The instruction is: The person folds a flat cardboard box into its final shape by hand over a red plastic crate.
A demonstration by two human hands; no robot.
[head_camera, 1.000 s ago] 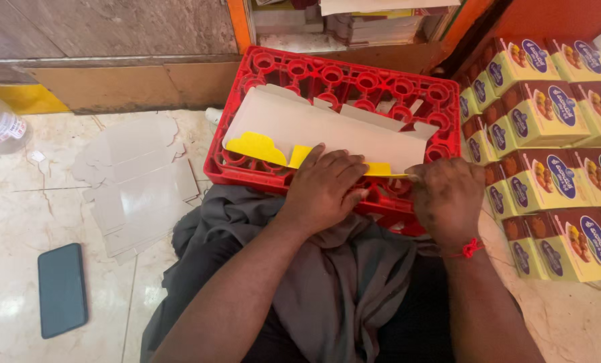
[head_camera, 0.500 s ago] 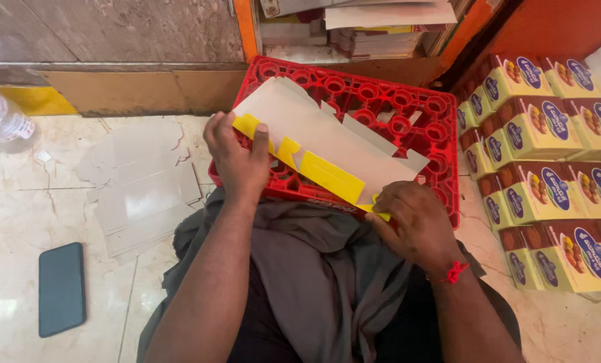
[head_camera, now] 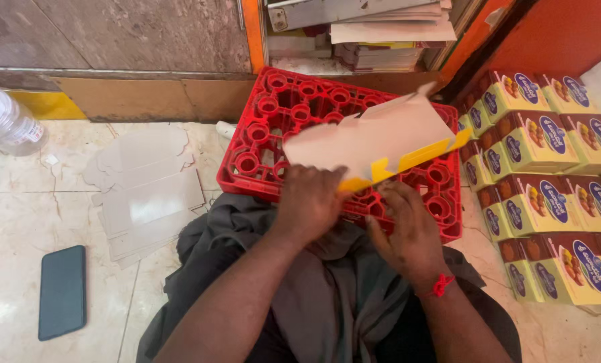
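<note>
Both forearms bare, no sleeves in view. Left hand (head_camera: 312, 202) without rings or band. Right hand (head_camera: 408, 232) likewise bare; red thread bracelet (head_camera: 440, 286) knotted at its wrist, short tassel ends sticking out. Dark grey garment (head_camera: 327, 296), loose and creased, covers lap.

The flat white cardboard box blank with yellow printed edges (head_camera: 374, 138), which a second ago lay pressed on the red plastic bottle crate (head_camera: 273, 107), is now lifted off it and tilted up toward the right. The left hand (head_camera: 312, 202) has moved from the blank's far left end to its lower middle edge. The right hand (head_camera: 408, 232) has shifted left, closer to the left hand, beneath the yellow strip.
</note>
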